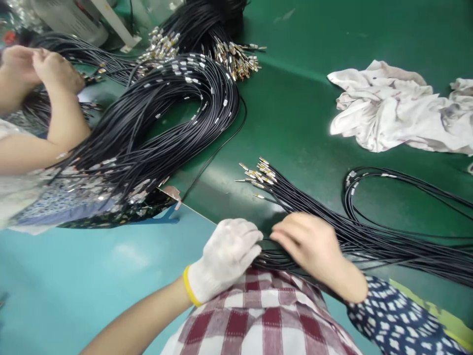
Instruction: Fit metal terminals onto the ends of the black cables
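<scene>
My left hand [231,251], in a white glove with a yellow cuff, has its fingers curled at the table's front edge, beside some black cables [277,257]. What lies inside its grip is hidden. Bare and slightly blurred, my right hand [305,241] is just to the right, its fingers bent together over the same cables; anything between the fingertips is too small to tell. Behind it a bundle of black cables [314,204] with metal connector ends [262,175] runs off to the right. A looped cable group [384,175] lies beyond that bundle.
A large looped bundle of black cables [207,93] with white tags covers the left part of the green table [288,108]. More cable ends [236,56] lie behind. Crumpled white cloth [399,108] is at the back right. Another person's hands [55,69] are at the far left.
</scene>
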Demonstrator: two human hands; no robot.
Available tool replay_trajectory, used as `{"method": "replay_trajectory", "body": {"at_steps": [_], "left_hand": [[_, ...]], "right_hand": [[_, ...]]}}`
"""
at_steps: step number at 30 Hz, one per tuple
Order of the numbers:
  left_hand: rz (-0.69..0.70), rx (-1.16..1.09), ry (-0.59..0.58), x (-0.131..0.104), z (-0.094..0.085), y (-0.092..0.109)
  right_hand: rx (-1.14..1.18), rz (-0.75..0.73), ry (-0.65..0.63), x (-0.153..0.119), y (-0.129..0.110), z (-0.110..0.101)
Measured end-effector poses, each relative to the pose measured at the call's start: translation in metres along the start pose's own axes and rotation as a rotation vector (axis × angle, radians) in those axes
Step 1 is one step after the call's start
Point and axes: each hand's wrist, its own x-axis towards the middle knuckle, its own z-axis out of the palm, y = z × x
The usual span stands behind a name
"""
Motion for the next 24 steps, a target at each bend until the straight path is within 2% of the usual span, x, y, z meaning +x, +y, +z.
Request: {"method": "replay_trajectory", "body": {"at_steps": [1,3,6,8,10,13,15,17,20,24], "left_hand": [[0.067,0.061,-0.061,-0.001,0.004,-0.001],[0.144,0.121,-0.129,-0.002,0.008,-0.004],[0.139,0.103,-0.079,0.0,0.006,-0.006],[0.022,0.053,0.033,0.002,0.0,-0.007],[-0.157,-0.041,0.149,0.005,-0.008,-0.006],[-0.371,-0.327,0.229,0.009,-0.019,-0.001],[-0.428,-0.513,0.197,0.011,-0.024,0.003],[-0.45,-0.585,0.138,0.012,-0.026,0.009],[-0.444,-0.519,0.089,0.007,-0.028,0.015],[-0.334,-0.374,0.09,-0.003,-0.03,0.019]], "right_hand": [[-0.139,0.078,0.079,0.002,0.008,-0.005],[-0.36,0.146,0.117,0.005,0.023,-0.011],[-0.376,0.116,0.131,0.004,0.034,-0.013],[-0.247,0.082,0.2,0.0,0.033,-0.014],[-0.1,0.038,0.257,-0.007,0.028,-0.017],[0.025,-0.024,0.273,-0.018,0.02,-0.022],[0.047,-0.046,0.252,-0.023,0.017,-0.024],[0.065,-0.045,0.211,-0.024,0.014,-0.025],[0.132,-0.02,0.106,-0.016,0.0,-0.024],[0.275,-0.015,-0.07,0.003,-0.029,-0.02]]}}
